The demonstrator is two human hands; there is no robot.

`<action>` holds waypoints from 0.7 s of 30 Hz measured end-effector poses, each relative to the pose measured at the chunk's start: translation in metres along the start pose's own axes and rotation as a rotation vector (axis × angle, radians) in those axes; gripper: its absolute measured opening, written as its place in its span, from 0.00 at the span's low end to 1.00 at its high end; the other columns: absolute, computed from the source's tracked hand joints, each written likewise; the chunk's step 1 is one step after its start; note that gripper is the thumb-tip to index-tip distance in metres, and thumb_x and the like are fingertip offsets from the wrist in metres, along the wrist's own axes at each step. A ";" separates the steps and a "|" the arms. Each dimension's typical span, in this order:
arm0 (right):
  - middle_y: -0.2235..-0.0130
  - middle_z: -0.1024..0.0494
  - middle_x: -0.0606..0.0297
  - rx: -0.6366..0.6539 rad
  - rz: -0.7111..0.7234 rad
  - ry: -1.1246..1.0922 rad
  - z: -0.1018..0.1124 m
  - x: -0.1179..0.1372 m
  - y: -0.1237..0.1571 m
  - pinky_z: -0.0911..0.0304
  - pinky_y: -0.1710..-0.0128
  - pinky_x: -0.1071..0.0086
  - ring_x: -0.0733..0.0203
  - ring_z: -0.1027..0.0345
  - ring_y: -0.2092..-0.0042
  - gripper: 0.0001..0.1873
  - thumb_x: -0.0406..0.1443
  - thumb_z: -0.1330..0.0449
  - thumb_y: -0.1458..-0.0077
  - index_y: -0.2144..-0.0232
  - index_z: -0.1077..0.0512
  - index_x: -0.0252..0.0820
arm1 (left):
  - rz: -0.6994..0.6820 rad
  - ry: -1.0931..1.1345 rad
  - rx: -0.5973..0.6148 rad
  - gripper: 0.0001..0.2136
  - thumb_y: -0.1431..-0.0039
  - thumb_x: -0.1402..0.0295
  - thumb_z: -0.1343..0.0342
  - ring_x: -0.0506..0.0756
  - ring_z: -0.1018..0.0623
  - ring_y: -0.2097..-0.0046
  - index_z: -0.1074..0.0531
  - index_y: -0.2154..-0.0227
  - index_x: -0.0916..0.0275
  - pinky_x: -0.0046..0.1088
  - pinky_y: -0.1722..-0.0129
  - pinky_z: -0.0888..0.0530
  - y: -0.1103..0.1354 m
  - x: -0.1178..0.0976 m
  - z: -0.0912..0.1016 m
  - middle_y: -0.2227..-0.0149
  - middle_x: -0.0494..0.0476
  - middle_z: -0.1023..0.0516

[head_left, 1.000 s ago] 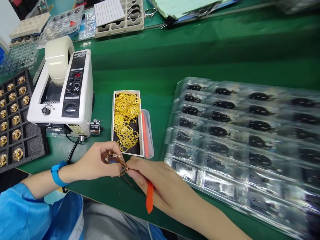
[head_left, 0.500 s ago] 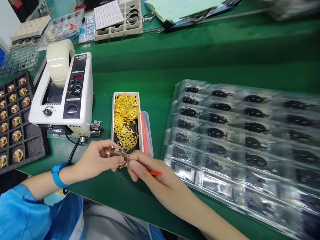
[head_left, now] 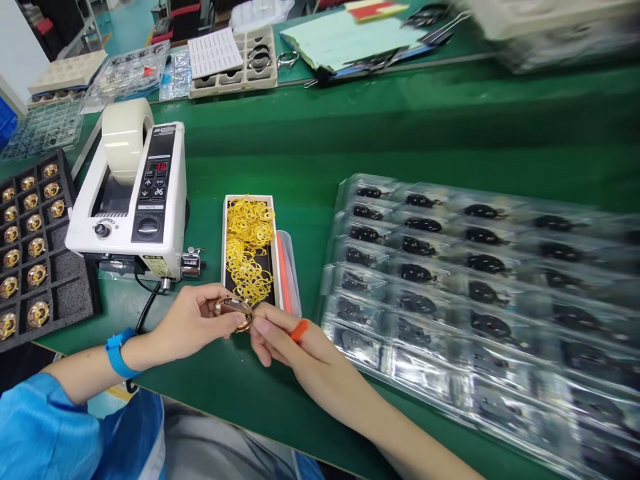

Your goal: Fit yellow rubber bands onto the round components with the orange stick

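Note:
My left hand is closed on the side of a round, rose-gold watch case, holding it tilted just in front of the box of yellow rings. My right hand pinches at the case's right edge with thumb and forefinger. Out of the top of that hand sticks the orange end of a thin tool; its working tip is hidden by the fingers and the case. Right behind the hands lies a white box of thin yellow rings.
At left stands a white tape dispenser beside a black foam tray of gold watch cases. A clear plastic tray of black parts covers the right. Beside the box lies a clear lid; papers lie at the back.
The view has shifted slightly, with the bench's back edge lower now. My left hand keeps its hold on the watch case. The orange end in my right hand has tipped more upright.

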State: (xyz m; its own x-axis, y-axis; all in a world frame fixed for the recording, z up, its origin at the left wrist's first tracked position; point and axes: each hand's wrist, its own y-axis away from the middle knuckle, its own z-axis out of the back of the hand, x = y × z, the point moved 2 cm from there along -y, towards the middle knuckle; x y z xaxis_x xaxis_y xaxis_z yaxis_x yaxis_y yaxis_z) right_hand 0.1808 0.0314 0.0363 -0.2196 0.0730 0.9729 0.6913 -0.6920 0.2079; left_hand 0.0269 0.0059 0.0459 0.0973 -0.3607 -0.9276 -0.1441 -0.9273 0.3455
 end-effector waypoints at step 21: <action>0.80 0.43 0.73 0.018 -0.190 -0.297 0.006 -0.010 -0.002 0.56 0.82 0.74 0.71 0.59 0.80 0.27 0.59 0.42 0.48 0.76 0.34 0.41 | -0.760 -1.187 -0.067 0.17 0.35 0.75 0.60 0.58 0.23 0.60 0.27 0.54 0.67 0.37 0.57 0.24 0.021 0.012 -0.007 0.61 0.68 0.23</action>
State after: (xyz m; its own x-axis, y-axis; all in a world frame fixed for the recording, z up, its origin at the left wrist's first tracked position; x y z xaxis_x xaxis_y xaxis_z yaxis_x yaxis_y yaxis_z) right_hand 0.1856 0.0364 0.0271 -0.1377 0.4069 0.9030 0.6700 -0.6332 0.3875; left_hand 0.0321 -0.0183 0.0431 -0.7515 0.4893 -0.4426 -0.3830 -0.8697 -0.3113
